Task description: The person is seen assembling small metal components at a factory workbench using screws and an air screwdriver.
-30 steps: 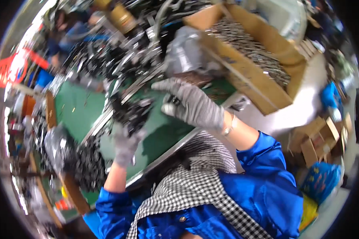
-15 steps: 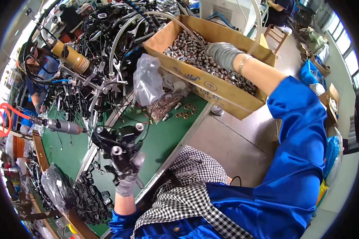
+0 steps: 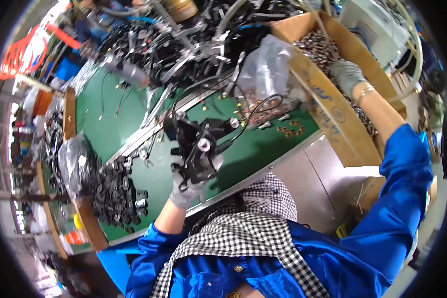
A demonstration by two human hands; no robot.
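In a grey glove, my left hand (image 3: 186, 192) is wrapped round a bundle of black parts (image 3: 196, 154) above the green table (image 3: 241, 161). Silver round ends stick out of the bundle, and a thin black cable loops from it to the right. My right hand (image 3: 347, 75), also gloved, reaches down into a long cardboard box (image 3: 331, 116) at the upper right. Small shiny metal fittings (image 3: 315, 45) fill this box around the hand. Its fingertips are blurred against them, so what they hold, if anything, cannot be made out.
A clear plastic bag (image 3: 265, 67) and loose copper-coloured rings (image 3: 290, 130) lie beside the box. Black cables and metal parts (image 3: 184, 59) heap up at the back. Further left are an air screwdriver (image 3: 126, 72) on a red coiled hose (image 3: 27, 52) and a pile of small black parts (image 3: 116, 191).
The view has swung, so the table and box show further right. My left hand still holds the black parts, now more upright over the table. The right hand remains in the box.
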